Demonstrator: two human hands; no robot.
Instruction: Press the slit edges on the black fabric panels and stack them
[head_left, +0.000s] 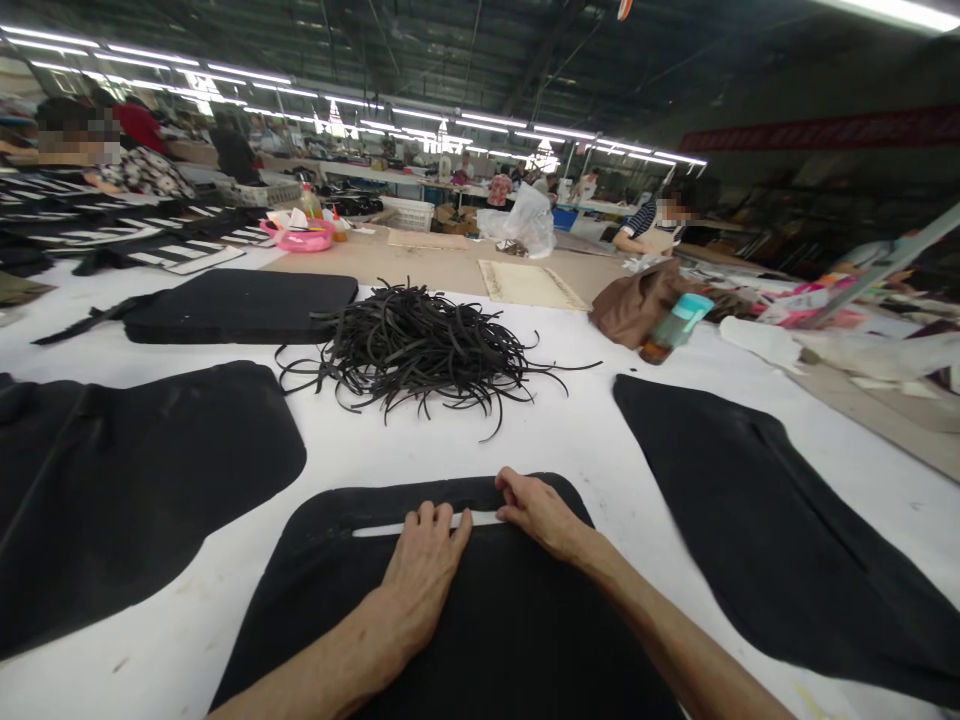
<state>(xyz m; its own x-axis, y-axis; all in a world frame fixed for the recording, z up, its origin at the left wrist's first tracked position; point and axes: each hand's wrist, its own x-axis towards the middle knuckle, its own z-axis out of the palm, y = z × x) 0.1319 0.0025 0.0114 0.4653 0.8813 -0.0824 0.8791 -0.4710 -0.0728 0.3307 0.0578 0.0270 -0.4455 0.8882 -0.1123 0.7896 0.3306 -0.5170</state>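
A black panel (525, 620) with rounded corners lies before me on the white tabletop. Near its far edge runs a long narrow slot (375, 531), through which white shows. My left hand (424, 565) rests palm down on the panel, fingertips at the slot's near edge, holding nothing. At the right end of the slot, my right hand (538, 512) has its fingers bent and closed on the panel's far strip. The slot's middle is partly hidden by my fingers. Beyond the panel lies a tangled heap of thin black strips (427, 345).
More black panels lie at left (135, 470) and right (772, 520). A stack of black pieces (244, 305) stands beside the heap. Farther back are a pink basket (304, 238), a brown bag (626, 305) and a bottle with a turquoise lid (679, 325). Other people work in the background.
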